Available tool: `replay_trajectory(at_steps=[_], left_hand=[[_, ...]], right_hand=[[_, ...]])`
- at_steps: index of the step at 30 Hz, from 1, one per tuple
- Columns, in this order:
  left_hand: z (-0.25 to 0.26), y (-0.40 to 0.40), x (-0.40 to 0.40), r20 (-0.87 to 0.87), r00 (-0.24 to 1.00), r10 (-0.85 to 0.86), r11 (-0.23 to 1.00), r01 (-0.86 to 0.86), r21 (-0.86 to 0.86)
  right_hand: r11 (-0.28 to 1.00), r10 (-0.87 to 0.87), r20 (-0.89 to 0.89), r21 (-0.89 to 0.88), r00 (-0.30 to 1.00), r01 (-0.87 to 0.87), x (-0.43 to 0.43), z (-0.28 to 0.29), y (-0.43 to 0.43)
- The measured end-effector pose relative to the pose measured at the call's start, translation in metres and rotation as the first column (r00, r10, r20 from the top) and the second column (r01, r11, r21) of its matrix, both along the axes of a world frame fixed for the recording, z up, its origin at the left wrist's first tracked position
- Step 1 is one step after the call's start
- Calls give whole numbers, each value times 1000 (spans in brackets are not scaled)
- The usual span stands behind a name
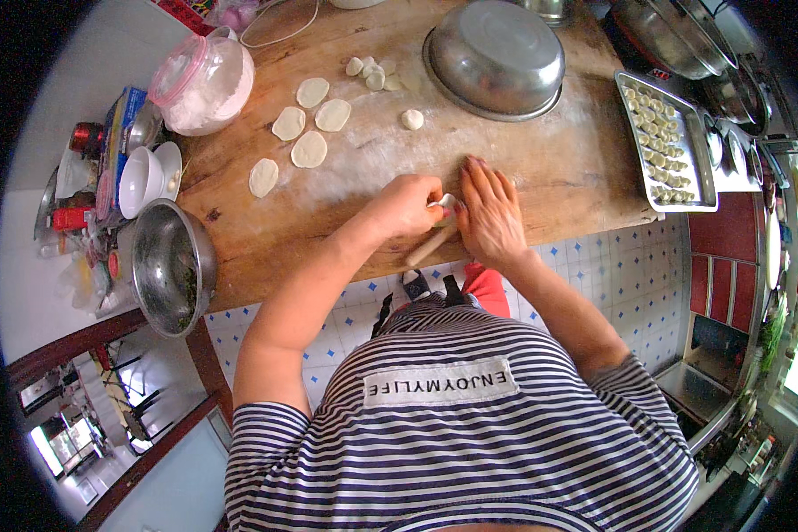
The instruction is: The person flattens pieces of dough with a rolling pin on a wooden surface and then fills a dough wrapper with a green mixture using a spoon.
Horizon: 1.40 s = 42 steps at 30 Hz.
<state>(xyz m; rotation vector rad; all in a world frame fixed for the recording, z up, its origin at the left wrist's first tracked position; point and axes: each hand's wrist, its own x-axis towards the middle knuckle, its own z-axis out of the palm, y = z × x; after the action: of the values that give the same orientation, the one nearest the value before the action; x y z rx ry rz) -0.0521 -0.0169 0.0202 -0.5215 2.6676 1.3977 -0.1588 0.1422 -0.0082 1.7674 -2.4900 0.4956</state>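
My left hand [413, 205] pinches the edge of a small dough wrapper [444, 203] close to the table's front edge. Flat on a wooden rolling pin [432, 246] lies my right hand [493, 216], fingers extended, covering the pin's far part. Beyond them, a round lump of dough [412, 120] rests on the floured wooden table [572, 173]. Several rolled dough wrappers [309, 149] lie to the left, and several small dough pieces [374, 76] are heaped farther back.
An upturned steel basin [495, 56] stands at the back. On the right is a metal tray [703, 179] with rows of shaped dumplings [658, 139]. To the left are a flour jar [203, 86], white bowls [139, 181] and a steel bowl [174, 266] at the table's edge.
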Motion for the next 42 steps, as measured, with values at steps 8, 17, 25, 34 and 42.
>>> replay_trajectory(at_steps=[8,17,25,34,42], left_hand=[[-3,-4,5,-5,995,97,995,-97,-29],[-8,-4,8,-15,994,109,991,-110,-81],[-11,-5,8,-10,993,116,980,-116,-162],[-7,-8,13,26,993,113,985,-109,-134],[-3,0,18,5,994,107,937,-99,-335]], right_hand=[[1000,7,-18,-24,1000,-7,5,-1,9],[1000,13,-16,-22,1000,-14,10,2,23],[1000,16,-3,2,1000,-16,7,2,14],[999,13,-7,-42,1000,-14,15,6,27],[998,62,1,-9,998,-62,3,5,8]])
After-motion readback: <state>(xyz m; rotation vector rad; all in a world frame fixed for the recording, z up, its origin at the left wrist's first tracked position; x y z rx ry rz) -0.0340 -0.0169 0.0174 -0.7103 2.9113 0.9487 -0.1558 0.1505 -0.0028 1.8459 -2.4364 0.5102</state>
